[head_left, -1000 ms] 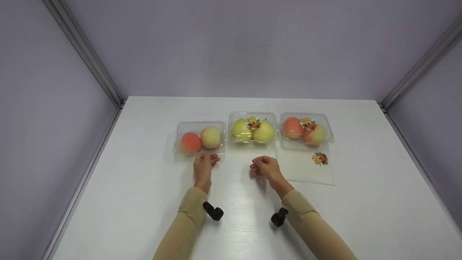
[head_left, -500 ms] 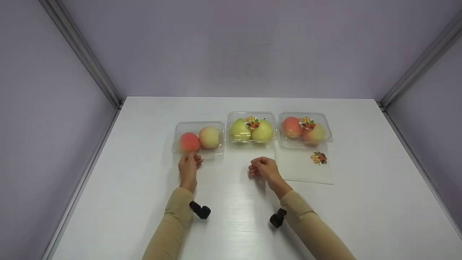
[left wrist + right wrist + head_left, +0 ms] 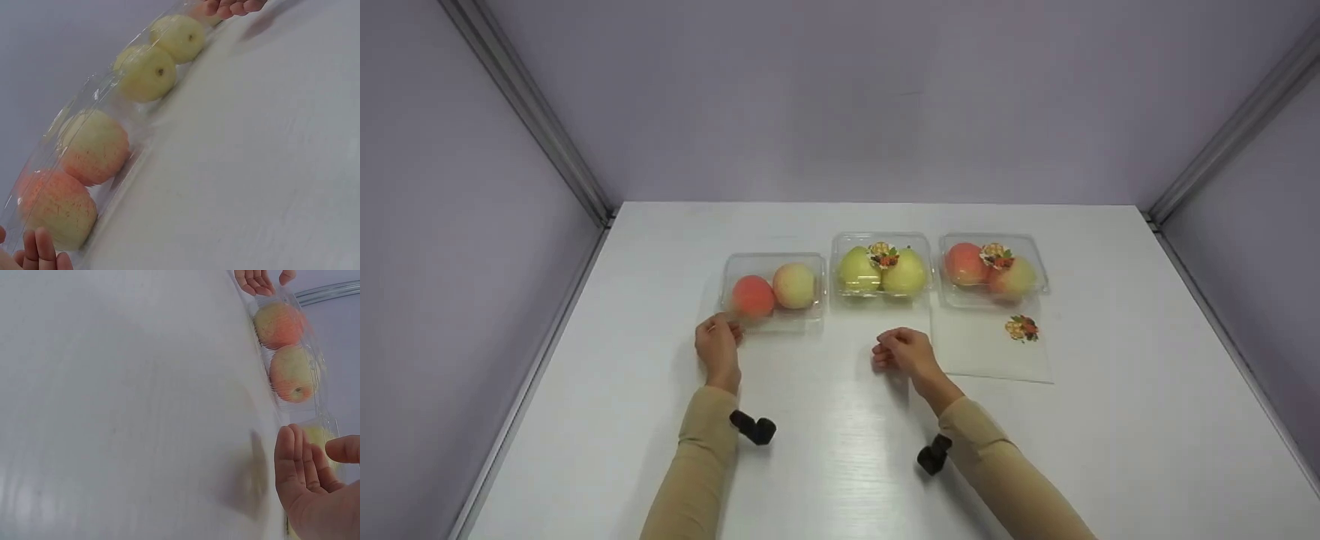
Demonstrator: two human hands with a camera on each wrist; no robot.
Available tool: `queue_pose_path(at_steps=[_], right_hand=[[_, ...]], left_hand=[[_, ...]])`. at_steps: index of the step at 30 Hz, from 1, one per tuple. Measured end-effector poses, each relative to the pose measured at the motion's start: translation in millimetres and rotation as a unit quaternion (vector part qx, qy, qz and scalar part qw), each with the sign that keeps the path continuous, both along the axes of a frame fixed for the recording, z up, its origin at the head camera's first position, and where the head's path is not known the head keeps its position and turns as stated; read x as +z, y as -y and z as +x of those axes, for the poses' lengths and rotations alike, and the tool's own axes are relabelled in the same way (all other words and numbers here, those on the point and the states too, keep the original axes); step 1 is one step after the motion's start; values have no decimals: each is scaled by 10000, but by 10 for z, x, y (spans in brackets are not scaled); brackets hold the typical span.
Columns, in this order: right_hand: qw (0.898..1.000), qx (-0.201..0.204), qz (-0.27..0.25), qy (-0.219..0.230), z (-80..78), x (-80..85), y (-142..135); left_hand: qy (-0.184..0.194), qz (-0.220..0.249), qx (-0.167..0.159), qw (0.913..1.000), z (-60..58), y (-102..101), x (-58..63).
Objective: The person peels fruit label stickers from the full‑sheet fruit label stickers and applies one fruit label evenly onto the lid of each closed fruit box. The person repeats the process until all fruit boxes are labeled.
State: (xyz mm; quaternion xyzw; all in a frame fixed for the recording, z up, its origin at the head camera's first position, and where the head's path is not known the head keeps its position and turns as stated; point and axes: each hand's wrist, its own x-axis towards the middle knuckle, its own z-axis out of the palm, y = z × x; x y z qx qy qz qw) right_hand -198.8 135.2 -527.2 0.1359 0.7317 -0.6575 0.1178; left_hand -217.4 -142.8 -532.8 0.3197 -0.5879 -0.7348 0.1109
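Note:
My left hand [image 3: 718,346] is at the front left corner of a clear plastic clamshell box [image 3: 796,325]. Inside that box lie a red peach [image 3: 752,297] and a paler peach [image 3: 794,286]. Its lid carries no sticker. In the right wrist view the left thumb stands apart from the loosely bent fingers [image 3: 255,281], with nothing between them. My right hand [image 3: 907,354] hovers in front of the middle clamshell box [image 3: 919,238], fingers relaxed and holding nothing. Two yellow-green pears [image 3: 903,271] fill the middle box, under a fruit sticker [image 3: 883,255].
To the right stands a third clamshell box [image 3: 1026,244] with two peaches [image 3: 967,264] and a fruit sticker [image 3: 997,256]. It overlaps a pale sheet [image 3: 975,352] bearing one more sticker [image 3: 1022,328]. A purple-grey wall [image 3: 855,112] rises behind the white table [image 3: 1125,420].
My left hand has slid leftward along the front of the left box, from its right part to its left corner. The right hand and the boxes have barely moved.

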Motion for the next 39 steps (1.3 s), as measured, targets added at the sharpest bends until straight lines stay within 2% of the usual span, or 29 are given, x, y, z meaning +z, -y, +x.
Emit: queue_pose_path(at_steps=[13,23,30,39], right_hand=[[9999,109,-94,-6,17,16,89],[9997,235,-75,-11,49,-17,192],[9992,380,-138,24,86,-45,276],[9966,746,-335,84,157,-58,429]], left_hand=[[-305,-449,-212,9983,13,140,17],[-235,-617,-377,9971,65,178,-2],[-171,-788,-381,9960,131,179,-22],[-203,-1022,-398,9938,223,200,-35]])
